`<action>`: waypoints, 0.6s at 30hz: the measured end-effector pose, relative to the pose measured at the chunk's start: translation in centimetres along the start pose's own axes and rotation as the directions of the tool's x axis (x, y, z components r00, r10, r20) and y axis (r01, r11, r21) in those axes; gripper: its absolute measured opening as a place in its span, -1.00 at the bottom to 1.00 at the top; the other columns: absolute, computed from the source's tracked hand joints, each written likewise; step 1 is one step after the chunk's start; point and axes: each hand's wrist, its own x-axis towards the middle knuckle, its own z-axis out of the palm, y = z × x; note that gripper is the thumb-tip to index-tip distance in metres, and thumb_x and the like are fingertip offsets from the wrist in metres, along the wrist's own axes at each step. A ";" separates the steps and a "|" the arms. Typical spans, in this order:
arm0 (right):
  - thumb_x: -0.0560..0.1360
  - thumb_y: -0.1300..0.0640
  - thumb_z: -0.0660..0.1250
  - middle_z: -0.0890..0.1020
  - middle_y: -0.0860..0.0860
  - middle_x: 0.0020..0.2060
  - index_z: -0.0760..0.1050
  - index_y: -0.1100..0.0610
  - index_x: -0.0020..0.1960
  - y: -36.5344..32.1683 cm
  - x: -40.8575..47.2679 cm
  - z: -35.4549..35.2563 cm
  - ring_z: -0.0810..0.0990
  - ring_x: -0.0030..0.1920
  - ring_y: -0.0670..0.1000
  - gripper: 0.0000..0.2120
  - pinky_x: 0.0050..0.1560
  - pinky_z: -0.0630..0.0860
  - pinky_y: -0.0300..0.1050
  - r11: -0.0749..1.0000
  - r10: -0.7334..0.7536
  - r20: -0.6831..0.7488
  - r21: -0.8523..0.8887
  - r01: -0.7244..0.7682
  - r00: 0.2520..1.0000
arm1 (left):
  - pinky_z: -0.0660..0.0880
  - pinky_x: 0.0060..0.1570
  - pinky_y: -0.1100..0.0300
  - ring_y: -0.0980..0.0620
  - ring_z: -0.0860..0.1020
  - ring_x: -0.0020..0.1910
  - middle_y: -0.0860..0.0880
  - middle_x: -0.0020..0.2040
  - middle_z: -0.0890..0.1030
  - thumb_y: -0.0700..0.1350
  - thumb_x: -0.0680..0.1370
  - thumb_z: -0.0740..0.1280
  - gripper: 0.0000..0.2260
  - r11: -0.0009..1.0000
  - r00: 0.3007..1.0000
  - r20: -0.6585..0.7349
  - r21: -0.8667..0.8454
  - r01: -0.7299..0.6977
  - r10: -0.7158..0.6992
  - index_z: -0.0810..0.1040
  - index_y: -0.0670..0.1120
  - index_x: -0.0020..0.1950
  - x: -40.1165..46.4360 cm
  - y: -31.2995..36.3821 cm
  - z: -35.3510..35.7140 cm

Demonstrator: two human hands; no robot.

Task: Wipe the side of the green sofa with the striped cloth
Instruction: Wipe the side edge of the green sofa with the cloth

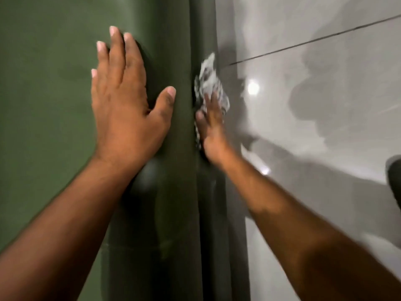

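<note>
The left hand (128,109) lies flat, fingers spread, on the sofa (50,127) top. Further right, the right hand (211,124) presses the striped cloth (209,83) flat against the sofa's side, above the tiled floor (325,83). The grey-and-white cloth looks crumpled and blurred. Held only by a flat palm, it could bunch or slip down.
</note>
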 end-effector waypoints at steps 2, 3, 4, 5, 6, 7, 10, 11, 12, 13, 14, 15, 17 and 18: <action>0.60 -0.14 0.04 -0.05 0.08 0.57 -0.15 -0.34 0.44 1.9 -9.0 0.6 -0.12 0.57 0.08 -0.49 0.54 -0.09 0.19 0.999 0.035 0.014 0.023 -0.035 0.999 | -0.15 0.53 -0.03 -0.18 -0.11 0.61 -0.16 0.64 -0.05 0.14 0.54 0.22 -0.22 1.000 0.999 0.030 -0.005 -0.011 0.011 -0.04 -0.15 0.60 -2.1 -0.1 -0.2; 0.62 -0.19 0.01 -0.04 0.08 0.57 -0.14 -0.28 0.47 2.6 -13.0 1.0 -0.10 0.57 0.09 -0.51 0.53 -0.08 0.20 1.000 0.018 0.012 -0.003 -0.018 1.000 | -0.15 0.53 -0.04 -0.19 -0.11 0.61 -0.17 0.64 -0.06 0.15 0.54 0.23 -0.22 1.000 0.999 0.043 -0.004 -0.019 0.019 -0.05 -0.15 0.60 -3.2 -0.3 -0.3; 0.63 -0.19 -0.02 -0.02 0.11 0.56 -0.09 -0.16 0.50 3.5 -16.5 1.4 -0.08 0.57 0.12 -0.51 0.52 -0.06 0.22 0.999 -0.009 0.003 -0.032 0.010 1.000 | -0.14 0.53 -0.04 -0.19 -0.11 0.61 -0.17 0.63 -0.07 0.15 0.54 0.23 -0.21 1.000 0.998 0.058 0.006 -0.030 0.029 -0.06 -0.15 0.60 -4.5 -0.3 -0.6; 0.64 -0.18 -0.04 -0.01 0.14 0.54 -0.04 -0.04 0.51 4.3 -19.4 1.8 -0.07 0.56 0.13 -0.49 0.51 -0.05 0.23 0.999 -0.023 -0.001 -0.047 0.023 1.000 | -0.13 0.54 -0.04 -0.18 -0.11 0.61 -0.17 0.63 -0.07 0.15 0.54 0.23 -0.21 0.999 0.997 0.074 0.023 -0.036 0.034 -0.06 -0.15 0.61 -6.0 -0.2 -0.7; 0.64 -0.19 -0.05 -0.02 0.15 0.54 -0.02 0.02 0.51 5.0 -21.3 2.2 -0.08 0.56 0.11 -0.47 0.52 -0.06 0.22 0.999 -0.018 0.000 -0.047 0.018 1.000 | -0.12 0.55 -0.03 -0.17 -0.10 0.61 -0.17 0.64 -0.06 0.15 0.54 0.23 -0.22 0.999 0.996 0.082 0.041 -0.032 0.028 -0.06 -0.14 0.61 -7.6 -0.2 -1.0; 0.62 -0.23 -0.07 -0.04 0.15 0.53 -0.02 0.01 0.51 5.3 -22.3 2.5 -0.10 0.55 0.07 -0.46 0.52 -0.07 0.21 0.998 -0.011 -0.005 -0.054 0.011 1.000 | -0.11 0.56 -0.01 -0.14 -0.10 0.61 -0.15 0.64 -0.06 0.15 0.55 0.23 -0.23 0.998 0.996 0.083 0.055 -0.021 0.016 -0.06 -0.13 0.61 -9.3 -0.2 -1.2; 0.59 -0.28 -0.09 -0.07 0.08 0.54 -0.12 -0.25 0.49 5.4 -21.4 2.4 -0.15 0.55 -0.01 -0.49 0.51 -0.09 0.21 0.996 0.013 -0.010 -0.093 -0.014 1.000 | -0.11 0.57 0.04 -0.04 -0.12 0.62 -0.10 0.64 -0.06 0.17 0.55 0.21 -0.24 0.998 0.997 0.081 0.065 0.013 -0.018 -0.06 -0.08 0.61 -14.3 -0.1 -1.6; 0.59 -0.24 -0.05 -0.06 0.06 0.55 -0.16 -0.32 0.46 5.1 -20.6 2.2 -0.14 0.56 0.02 -0.50 0.51 -0.08 0.23 0.995 0.014 -0.013 -0.098 -0.015 1.000 | -0.09 0.57 0.01 -0.03 -0.11 0.62 -0.10 0.64 -0.05 0.17 0.55 0.20 -0.25 0.998 0.996 0.084 0.062 0.016 -0.021 -0.05 -0.08 0.61 -15.5 -0.1 -1.6; 0.59 -0.18 -0.02 -0.05 0.06 0.55 -0.17 -0.33 0.46 4.8 -19.7 2.0 -0.12 0.56 0.07 -0.49 0.51 -0.07 0.24 0.996 0.010 -0.020 -0.091 -0.012 1.000 | -0.06 0.58 -0.03 -0.03 -0.10 0.61 -0.11 0.64 -0.03 0.17 0.55 0.19 -0.26 0.998 0.996 0.080 0.061 0.019 -0.024 -0.03 -0.10 0.61 -16.2 -0.2 -1.6; 0.59 -0.14 0.00 -0.03 0.08 0.55 -0.15 -0.29 0.46 4.4 -18.2 2.0 -0.10 0.56 0.13 -0.49 0.51 -0.06 0.26 0.997 0.010 -0.027 -0.073 -0.012 1.000 | -0.04 0.58 -0.05 -0.05 -0.09 0.61 -0.13 0.64 -0.01 0.17 0.56 0.18 -0.27 0.998 0.998 0.064 0.064 0.024 -0.028 -0.01 -0.11 0.61 -16.6 -0.2 -1.6; 0.59 -0.10 0.02 -0.02 0.10 0.56 -0.12 -0.21 0.48 4.1 -16.1 2.0 -0.09 0.56 0.16 -0.48 0.51 -0.06 0.27 0.998 0.019 -0.030 -0.057 -0.021 0.999 | -0.02 0.58 -0.07 -0.08 -0.07 0.61 -0.15 0.63 0.01 0.16 0.57 0.19 -0.28 0.997 0.999 0.039 0.070 0.033 -0.036 0.01 -0.14 0.60 -16.6 -0.1 -1.4; 0.59 -0.06 0.04 -0.01 0.12 0.56 -0.09 -0.10 0.50 3.8 -13.2 1.8 -0.08 0.56 0.17 -0.47 0.51 -0.05 0.28 0.999 0.027 -0.027 -0.038 -0.028 0.999 | -0.01 0.58 -0.07 -0.11 -0.04 0.61 -0.18 0.63 0.03 0.14 0.57 0.20 -0.29 0.996 0.999 0.013 0.079 0.040 -0.042 0.03 -0.16 0.60 -16.4 0.2 -1.2; 0.60 0.04 0.09 0.03 0.20 0.55 0.01 0.12 0.52 3.4 -6.0 0.9 -0.03 0.55 0.22 -0.45 0.51 0.01 0.30 0.999 0.043 -0.053 0.013 -0.042 0.998 | 0.00 0.57 -0.08 -0.19 0.00 0.61 -0.23 0.61 0.06 0.10 0.59 0.21 -0.31 0.995 0.999 -0.019 0.096 0.034 -0.032 0.05 -0.21 0.58 -16.1 0.6 -0.6; 0.60 0.07 0.09 0.04 0.24 0.55 0.04 0.18 0.52 3.2 -2.7 0.2 -0.02 0.55 0.23 -0.46 0.53 -0.01 0.27 0.998 0.055 -0.060 0.025 -0.054 0.997 | 0.00 0.57 -0.08 -0.21 0.00 0.60 -0.25 0.61 0.07 0.10 0.59 0.20 -0.31 0.994 0.999 -0.027 0.104 0.030 -0.027 0.05 -0.22 0.58 -16.2 0.7 -0.4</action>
